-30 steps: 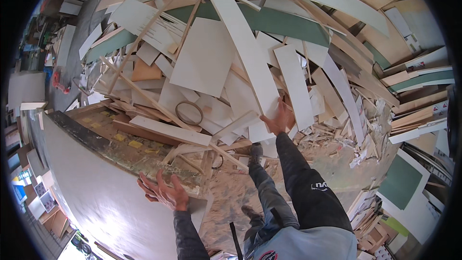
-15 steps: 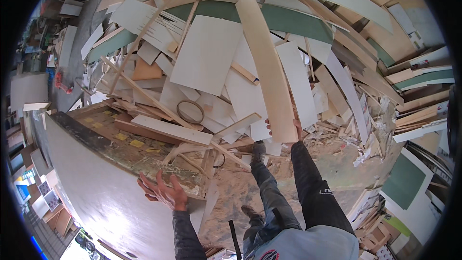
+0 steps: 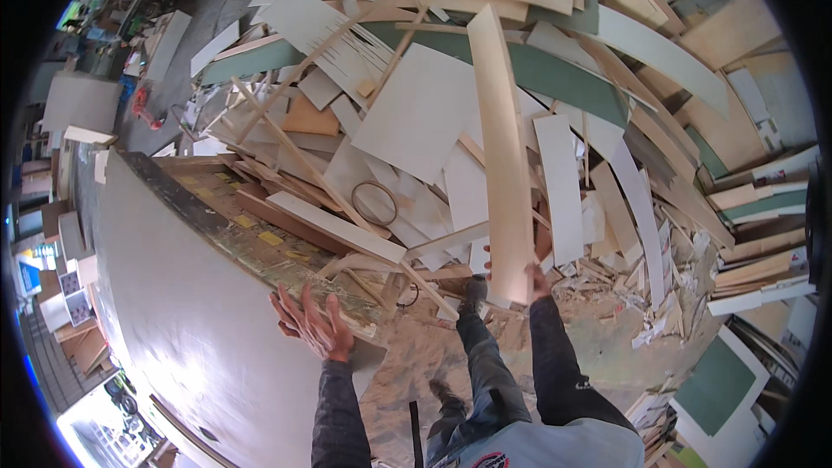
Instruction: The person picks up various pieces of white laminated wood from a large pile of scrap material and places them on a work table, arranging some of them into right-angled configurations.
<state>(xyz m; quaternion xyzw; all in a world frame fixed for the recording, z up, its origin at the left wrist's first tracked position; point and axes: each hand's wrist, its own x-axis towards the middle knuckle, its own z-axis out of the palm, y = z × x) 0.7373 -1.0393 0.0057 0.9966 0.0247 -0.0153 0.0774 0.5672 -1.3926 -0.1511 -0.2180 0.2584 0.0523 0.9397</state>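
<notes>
A long, pale plywood strip (image 3: pixel 503 147) stands out lengthwise in front of me over the heap of offcuts. My right hand (image 3: pixel 539 281) grips its near end, fingers showing at both edges. My left hand (image 3: pixel 316 325) is open with fingers spread and holds nothing. It is at the edge of a large pale panel (image 3: pixel 199 338), beside a worn wooden surface (image 3: pixel 260 238) with yellow patches; whether the palm touches it I cannot tell. A white board (image 3: pixel 416 104) and a narrower white strip (image 3: pixel 559 191) lie on the heap next to the plywood strip.
Offcuts of white, brown and green board (image 3: pixel 563 78) spread across the far side. A round hoop (image 3: pixel 374 203) lies among them. Stacked boards (image 3: pixel 767 225) stand at the right. Dusty floor (image 3: pixel 412 355) with splintered scraps (image 3: pixel 598 282) lies around my feet.
The view has shifted, so the heap sits further right and lower. The plywood strip's near end has come closer to me and the strip lines up straighter ahead. My left hand stays spread.
</notes>
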